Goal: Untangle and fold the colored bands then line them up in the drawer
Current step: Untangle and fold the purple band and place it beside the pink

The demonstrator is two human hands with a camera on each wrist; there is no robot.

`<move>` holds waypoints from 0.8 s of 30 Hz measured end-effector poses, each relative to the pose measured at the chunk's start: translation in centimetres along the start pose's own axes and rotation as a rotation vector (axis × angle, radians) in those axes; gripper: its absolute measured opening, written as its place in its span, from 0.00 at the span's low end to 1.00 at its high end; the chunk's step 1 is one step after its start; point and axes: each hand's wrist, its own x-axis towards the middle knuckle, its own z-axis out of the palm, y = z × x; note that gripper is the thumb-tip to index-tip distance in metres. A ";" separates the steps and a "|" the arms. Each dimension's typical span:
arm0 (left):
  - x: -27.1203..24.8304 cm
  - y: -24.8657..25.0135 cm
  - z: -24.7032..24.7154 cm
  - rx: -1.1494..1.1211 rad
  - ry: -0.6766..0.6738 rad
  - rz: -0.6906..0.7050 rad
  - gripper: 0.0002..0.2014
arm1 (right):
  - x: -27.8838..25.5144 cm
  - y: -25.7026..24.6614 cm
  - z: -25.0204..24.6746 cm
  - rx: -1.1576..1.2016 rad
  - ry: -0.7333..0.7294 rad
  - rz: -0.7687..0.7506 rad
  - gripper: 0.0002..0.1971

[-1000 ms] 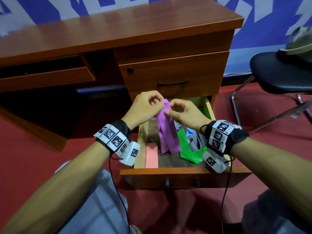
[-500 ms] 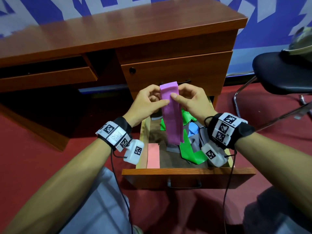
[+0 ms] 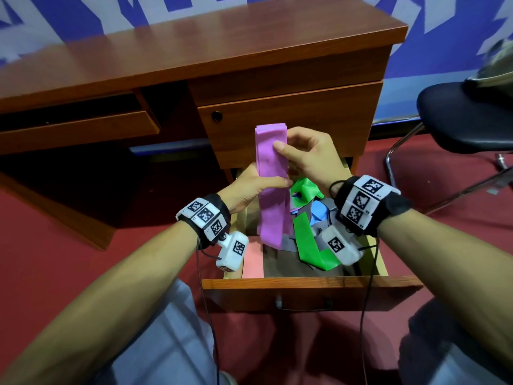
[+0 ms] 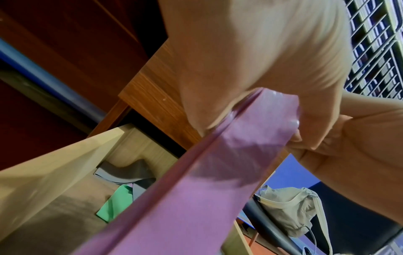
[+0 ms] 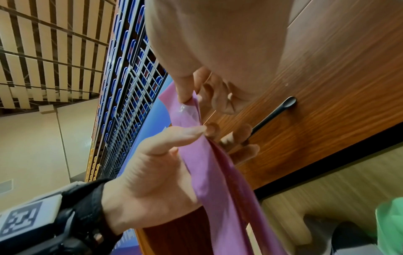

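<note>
Below both hands sits the drawer (image 3: pixel 305 282): pink band (image 3: pixel 253 259) lies flat, green band (image 3: pixel 308 245) is tangled. Left hand (image 3: pixel 249 187) and right hand (image 3: pixel 311 154) pinch the purple band (image 3: pixel 273 190), not yet folded.

Office-type setting inside a large hall. Evidence: wooden desk (image 3: pixel 194 48) with pedestal drawers, black padded chair (image 3: pixel 466 118) at its right end, red carpet (image 3: pixel 41 245), blue-and-white printed backdrop (image 3: pixel 444 37); slatted high ceiling (image 5: pixel 43 51).

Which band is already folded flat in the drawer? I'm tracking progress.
The pink band, lying flat along the drawer's left side; the green band and the others are still heaped.
</note>
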 end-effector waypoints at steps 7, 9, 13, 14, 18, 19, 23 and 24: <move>0.0 -0.6 -0.1 -0.031 -0.059 -0.030 0.22 | 0.0 -0.1 -0.1 -0.013 0.004 -0.009 0.06; 0.1 -0.8 -0.3 -0.012 -0.066 -0.042 0.22 | -0.1 -0.4 -0.2 0.027 0.008 0.010 0.07; 0.1 -1.0 -0.2 -0.001 -0.084 -0.074 0.28 | 0.1 -1.1 -0.6 0.090 0.044 0.025 0.11; 0.1 -1.0 -0.1 0.003 -0.106 -0.074 0.26 | 0.2 -1.2 -0.7 0.096 0.052 0.026 0.10; -0.1 -0.8 0.3 0.006 -0.192 -0.089 0.16 | 0.7 -1.2 -1.7 0.143 0.072 0.057 0.07; -0.2 -0.8 0.4 -0.012 -0.216 -0.103 0.16 | 0.7 -1.2 -2.0 0.150 0.077 0.065 0.06; -0.4 -1.1 0.4 -0.114 -0.285 -0.216 0.14 | 0.5 -1.0 -2.9 0.153 0.100 0.091 0.04; -0.4 -1.2 0.5 -0.118 -0.287 -0.231 0.13 | 0.5 -0.9 -3.1 0.153 0.107 0.096 0.04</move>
